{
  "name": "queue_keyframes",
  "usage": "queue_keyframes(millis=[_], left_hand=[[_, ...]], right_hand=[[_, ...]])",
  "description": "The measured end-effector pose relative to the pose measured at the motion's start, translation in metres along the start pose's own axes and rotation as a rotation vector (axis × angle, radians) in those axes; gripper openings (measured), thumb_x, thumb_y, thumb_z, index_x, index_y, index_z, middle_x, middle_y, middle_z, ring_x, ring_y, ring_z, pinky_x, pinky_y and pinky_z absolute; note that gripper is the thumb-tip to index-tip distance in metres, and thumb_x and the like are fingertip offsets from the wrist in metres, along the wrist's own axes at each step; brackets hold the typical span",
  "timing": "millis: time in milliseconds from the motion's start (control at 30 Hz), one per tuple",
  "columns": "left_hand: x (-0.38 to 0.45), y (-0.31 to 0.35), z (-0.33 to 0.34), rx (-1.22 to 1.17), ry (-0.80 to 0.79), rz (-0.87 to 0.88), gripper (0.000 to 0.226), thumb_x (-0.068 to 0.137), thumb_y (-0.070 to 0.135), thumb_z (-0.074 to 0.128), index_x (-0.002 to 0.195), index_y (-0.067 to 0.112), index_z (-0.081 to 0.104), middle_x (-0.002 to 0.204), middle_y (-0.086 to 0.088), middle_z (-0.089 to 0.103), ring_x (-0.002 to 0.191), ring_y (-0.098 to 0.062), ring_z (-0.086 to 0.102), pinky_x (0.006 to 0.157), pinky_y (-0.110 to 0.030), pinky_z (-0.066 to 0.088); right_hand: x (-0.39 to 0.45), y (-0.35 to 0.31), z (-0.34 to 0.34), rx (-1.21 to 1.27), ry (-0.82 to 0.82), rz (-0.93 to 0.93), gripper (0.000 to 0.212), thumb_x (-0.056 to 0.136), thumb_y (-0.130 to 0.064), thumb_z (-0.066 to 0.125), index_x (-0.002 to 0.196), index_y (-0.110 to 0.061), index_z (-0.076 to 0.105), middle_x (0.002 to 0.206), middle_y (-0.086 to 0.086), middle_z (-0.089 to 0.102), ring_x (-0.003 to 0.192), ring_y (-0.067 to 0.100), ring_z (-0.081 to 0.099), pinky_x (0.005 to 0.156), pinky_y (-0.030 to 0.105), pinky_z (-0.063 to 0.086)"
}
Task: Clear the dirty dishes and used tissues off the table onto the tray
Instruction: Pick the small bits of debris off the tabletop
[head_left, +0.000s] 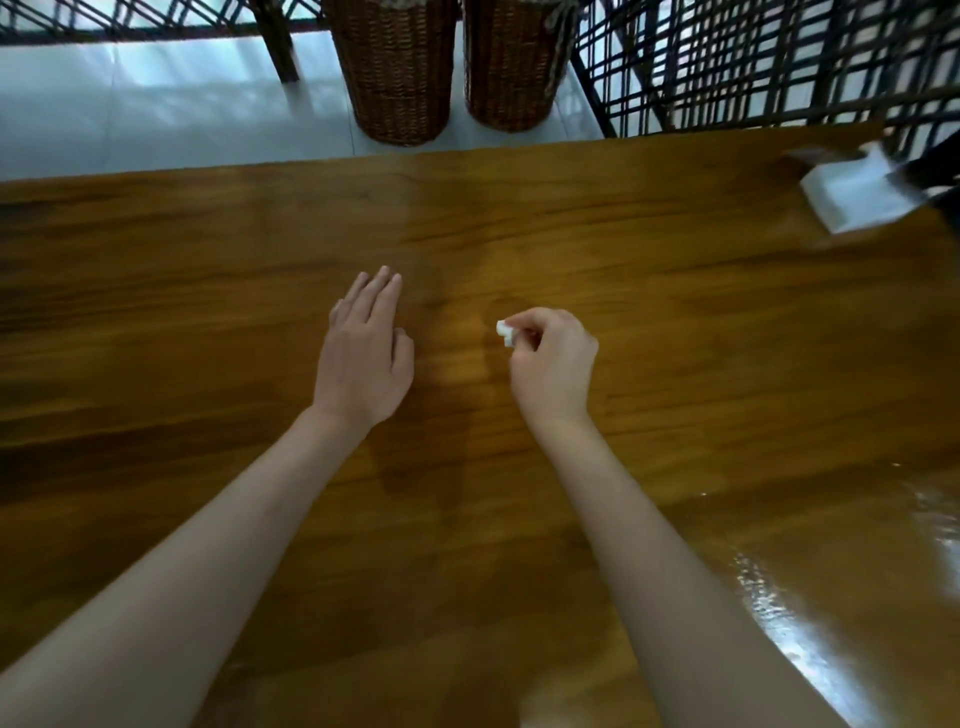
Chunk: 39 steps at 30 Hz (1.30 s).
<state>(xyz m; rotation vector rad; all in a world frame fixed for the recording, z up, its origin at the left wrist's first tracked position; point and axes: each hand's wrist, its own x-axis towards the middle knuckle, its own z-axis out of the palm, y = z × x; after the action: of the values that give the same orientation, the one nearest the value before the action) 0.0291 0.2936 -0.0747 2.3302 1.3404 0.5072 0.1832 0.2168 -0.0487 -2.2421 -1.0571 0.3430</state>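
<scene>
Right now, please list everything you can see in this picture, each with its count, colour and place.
wooden table: one, glossy brown, fills most of the view
tissue piece: one, white, pinched in the right hand
white box: one, blurred, at the far right table edge
wicker baskets: two, brown, on the floor beyond the table
lattice chairs: dark, beyond the table
left hand: open, fingers straight, over the table
right hand: pinches the tissue piece

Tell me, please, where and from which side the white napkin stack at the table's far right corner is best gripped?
Judging from its pose, grip the white napkin stack at its near-left corner, the edge nearest the hands. It lies flat by the wooden table's far right edge, dark chair parts crowding behind. Fingers should probably pinch the layers' exposed side. Blur hides detail.
</scene>
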Motion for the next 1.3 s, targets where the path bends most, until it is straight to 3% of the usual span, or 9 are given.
queue_keyframes(millis=[333,533,633,700,767,900,1100,1300], left_hand=[[0.001,0.066,0.029,0.017,0.001,-0.021,0.051,0.093,0.012,0.042,0.143,0.006,0.032,0.150,-0.009,0.032,0.142,-0.023,0.019,0.116,-0.041,0.016],[0.017,0.106,0.077,0.075,0.022,-0.151,0.052,0.093,0.015,0.043,0.143,0.006,0.032,0.150,-0.010,0.032,0.142,-0.024,0.021,0.116,-0.042,0.019],[0.033,0.116,0.097,0.118,0.048,-0.223,0.052,0.094,0.017,0.044,0.143,0.005,0.033,0.150,-0.012,0.033,0.141,-0.026,0.022,0.115,-0.042,0.019],[0.046,0.119,0.108,0.155,0.076,-0.254,0.052,0.093,0.017,0.044,0.143,0.004,0.033,0.149,-0.013,0.033,0.141,-0.028,0.023,0.115,-0.042,0.019],[0.058,0.119,0.114,0.194,0.099,-0.270,0.052,0.093,0.016,0.044,0.142,0.003,0.033,0.149,-0.015,0.033,0.140,-0.029,0.024,0.114,-0.043,0.021],[0.064,0.114,0.121,0.241,0.107,-0.327,0.052,0.093,0.018,0.045,0.142,0.002,0.033,0.148,-0.016,0.034,0.140,-0.030,0.025,0.113,-0.045,0.019],[0.066,0.114,0.124,0.228,0.118,-0.374,0.053,0.093,0.020,0.042,0.143,0.004,0.033,0.150,-0.012,0.033,0.141,-0.026,0.021,0.114,-0.043,0.015],[0.066,0.115,0.123,0.219,0.109,-0.392,0.055,0.092,0.018,0.043,0.143,0.005,0.031,0.150,-0.011,0.032,0.142,-0.025,0.020,0.114,-0.039,0.012]], right_hand=[[0.010,0.055,-0.063,-0.039,-0.009,0.048,0.018,0.091,-0.008,0.057,0.103,-0.011,0.070,0.105,0.003,0.066,0.096,0.010,0.059,0.057,-0.001,0.029],[0.060,0.101,-0.084,-0.066,-0.106,0.033,0.020,0.092,-0.007,0.055,0.108,-0.010,0.067,0.110,0.005,0.064,0.097,0.011,0.060,0.073,0.011,0.043],[0.092,0.117,-0.084,-0.071,-0.142,0.009,0.022,0.092,-0.008,0.054,0.110,-0.011,0.066,0.113,0.003,0.063,0.091,0.002,0.051,0.066,0.006,0.040],[0.114,0.122,-0.080,-0.076,-0.137,-0.025,0.023,0.093,-0.010,0.053,0.112,-0.012,0.065,0.114,0.002,0.062,0.087,-0.002,0.037,0.056,0.003,0.030],[0.136,0.121,-0.074,-0.088,-0.130,-0.085,0.023,0.093,-0.009,0.053,0.112,-0.011,0.065,0.114,0.003,0.063,0.094,0.001,0.045,0.062,0.002,0.032],[0.176,0.106,-0.055,-0.079,-0.183,-0.228,0.022,0.092,-0.006,0.054,0.110,-0.008,0.067,0.111,0.007,0.064,0.103,0.015,0.058,0.079,0.014,0.041],[0.202,0.087,-0.019,-0.059,-0.219,-0.257,0.021,0.089,-0.004,0.058,0.108,-0.009,0.068,0.107,0.007,0.067,0.098,0.016,0.061,0.077,0.017,0.045],[0.177,0.112,-0.028,-0.111,-0.331,-0.484,0.018,0.090,-0.008,0.057,0.102,-0.009,0.071,0.099,0.007,0.065,0.092,0.017,0.059,0.076,0.017,0.038]])
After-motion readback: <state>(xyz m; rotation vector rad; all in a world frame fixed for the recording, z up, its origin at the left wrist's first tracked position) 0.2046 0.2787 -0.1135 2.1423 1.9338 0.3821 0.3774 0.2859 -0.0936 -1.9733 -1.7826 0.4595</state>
